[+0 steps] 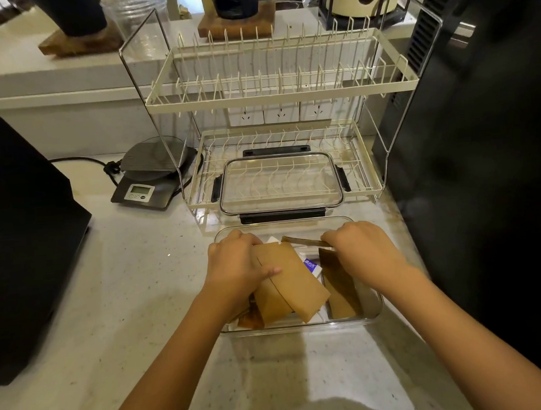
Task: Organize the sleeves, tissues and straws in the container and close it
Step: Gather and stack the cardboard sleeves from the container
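A clear rectangular container (372,317) sits on the counter in front of me. Inside lie brown cardboard sleeves (286,283), more brown sleeves at the right (339,292) and a white tissue pack with a blue label (311,267). My left hand (235,267) grips the stack of brown sleeves on the left side of the container. Over the container's back right part, my right hand (363,249) pinches thin brown paper-wrapped straws (300,241). The clear lid (280,182) with black latches lies on the lower shelf of the dish rack behind.
A cream two-tier wire dish rack (281,90) stands right behind the container. A digital scale (148,177) with a cord sits at the left. Dark appliances flank the counter at the left (20,220) and the right (480,128).
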